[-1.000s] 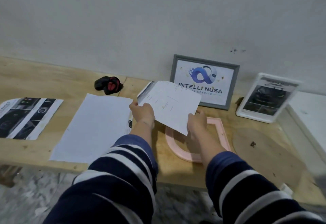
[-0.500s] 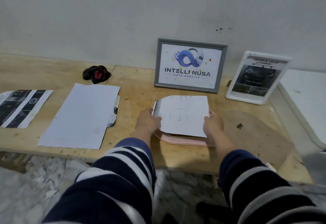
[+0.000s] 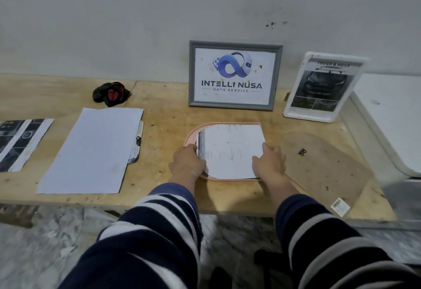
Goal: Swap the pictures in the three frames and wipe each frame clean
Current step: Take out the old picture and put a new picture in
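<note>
Both hands reach forward, left hand (image 3: 187, 162) and right hand (image 3: 270, 161) pinching the paper picture's (image 3: 230, 152) side edges over the pink frame (image 3: 191, 137).

Rough workroom or makeshift workshop — a bare plywood bench (image 3: 159, 115) with knots and screw heads stands against a stained, unpainted grey wall (image 3: 136, 15), over a mottled, littered floor (image 3: 34, 254). A grey picture frame (image 3: 235, 75) carrying a company logo and a white frame (image 3: 323, 87) with a car advert lean on the wall; loose printed sheets (image 3: 93, 149) and a crumpled black-and-red cloth (image 3: 111, 94) lie about — no domestic furnishing visible.
</note>
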Demonstrator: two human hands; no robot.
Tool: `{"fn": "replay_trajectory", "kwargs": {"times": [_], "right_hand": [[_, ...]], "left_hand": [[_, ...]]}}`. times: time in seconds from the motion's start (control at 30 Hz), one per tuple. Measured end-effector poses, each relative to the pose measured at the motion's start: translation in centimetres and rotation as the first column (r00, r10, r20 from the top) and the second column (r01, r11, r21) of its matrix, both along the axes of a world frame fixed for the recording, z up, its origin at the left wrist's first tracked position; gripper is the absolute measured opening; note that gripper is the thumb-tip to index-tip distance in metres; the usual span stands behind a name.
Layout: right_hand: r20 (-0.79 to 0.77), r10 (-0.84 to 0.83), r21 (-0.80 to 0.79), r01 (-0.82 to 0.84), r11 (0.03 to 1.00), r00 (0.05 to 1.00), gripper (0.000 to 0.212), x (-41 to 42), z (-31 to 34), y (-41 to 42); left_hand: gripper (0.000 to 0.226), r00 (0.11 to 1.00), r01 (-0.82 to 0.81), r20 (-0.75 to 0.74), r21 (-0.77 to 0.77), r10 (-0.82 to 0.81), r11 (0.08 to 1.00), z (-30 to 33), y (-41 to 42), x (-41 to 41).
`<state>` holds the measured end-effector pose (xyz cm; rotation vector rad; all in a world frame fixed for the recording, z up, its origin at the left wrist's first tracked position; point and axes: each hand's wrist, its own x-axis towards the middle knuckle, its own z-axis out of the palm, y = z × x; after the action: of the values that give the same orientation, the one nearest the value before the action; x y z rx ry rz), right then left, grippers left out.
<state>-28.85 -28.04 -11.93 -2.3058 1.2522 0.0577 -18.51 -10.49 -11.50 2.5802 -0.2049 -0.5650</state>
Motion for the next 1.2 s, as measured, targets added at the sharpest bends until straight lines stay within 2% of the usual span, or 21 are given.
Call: {"fn": "replay_trajectory", "kwargs": {"times": [0.23,0.43,0.63,0.9,1.03,1.1,1.2], "right_hand": [[-0.125,0.135,-0.035,-0.141,0.989,0.983,0.063,-0.1,-0.6,0.2],[-0.091,0.154,-0.028,-0.157,0.987,0.984,0.064,-0.6,-1.0,0.0],[0.02,-0.037,-0.032,0.038,0.999,0.999,0.048,-2.3,-0.1,-1.8],[0.015,-0.293,-0.058,0.293,0.954,0.956,0.046,-9.2,-0.6,-5.7],[0.015,-0.39,-0.169,0.387,0.907,0.921,0.045,-12.5,-1.6,-6.5],[-0.001,-0.426,-0.213,0.416,0.884,0.905,0.046,-13.9,-2.3,-6.9],[-0.042,-0.387,-0.244,0.366,0.898,0.921,0.048,-14.7,-3.5,-7.0]], "left_hand": [[0.061,0.994,0.085,0.059,0.109,-0.092,0.99,0.2,-0.7,-0.6],[0.051,0.99,0.088,0.099,0.153,-0.104,0.984,0.2,-0.9,-1.0],[0.045,0.975,0.098,0.188,0.104,-0.116,0.99,1.1,-2.6,-1.4],[0.041,0.909,0.357,0.222,0.028,-0.354,0.934,1.1,-10.0,-4.7],[0.038,0.856,0.477,0.241,-0.024,-0.458,0.879,0.8,-13.7,-6.9],[0.036,0.823,0.537,0.25,-0.045,-0.51,0.843,0.6,-15.7,-7.9],[0.034,0.784,0.591,0.261,-0.036,-0.563,0.806,0.4,-17.8,-8.2]]}}
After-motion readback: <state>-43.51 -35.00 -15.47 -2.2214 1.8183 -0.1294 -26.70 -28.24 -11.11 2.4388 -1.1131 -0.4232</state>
